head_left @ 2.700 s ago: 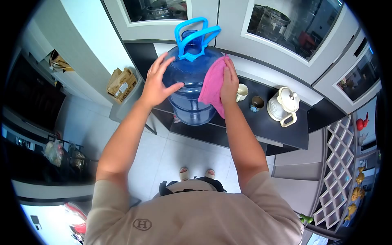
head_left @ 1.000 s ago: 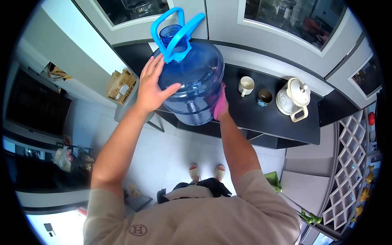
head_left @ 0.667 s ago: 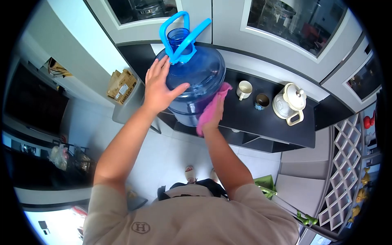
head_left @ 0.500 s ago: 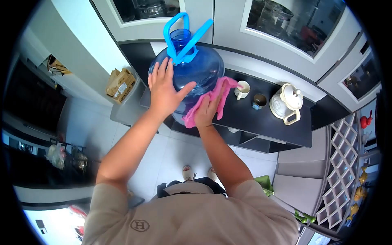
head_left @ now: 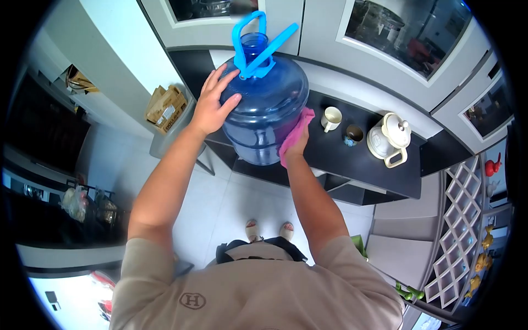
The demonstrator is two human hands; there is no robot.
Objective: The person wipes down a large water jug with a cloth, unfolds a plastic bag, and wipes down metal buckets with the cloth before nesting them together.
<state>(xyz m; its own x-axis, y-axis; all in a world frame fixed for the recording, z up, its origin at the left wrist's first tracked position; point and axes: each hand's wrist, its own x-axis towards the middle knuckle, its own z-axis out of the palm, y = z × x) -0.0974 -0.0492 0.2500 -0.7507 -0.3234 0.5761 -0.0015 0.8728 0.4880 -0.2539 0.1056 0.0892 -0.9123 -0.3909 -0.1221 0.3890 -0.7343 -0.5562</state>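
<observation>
Blue and see-through, the ribbed bottle (head_left: 267,104) shines.

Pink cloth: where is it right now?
In the head view, the pink cloth is between the right hand and the right side of the blue bottle.

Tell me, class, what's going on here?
A person's right hand holds a soft pink cloth against the side of a large, translucent blue plastic water bottle. The left hand is spread on the bottle's shoulder, beside its bright blue looped handle. The bottle is upright. To its right, a cream mug, a small dark cup and a cream lidded jug stand on a black counter.
</observation>
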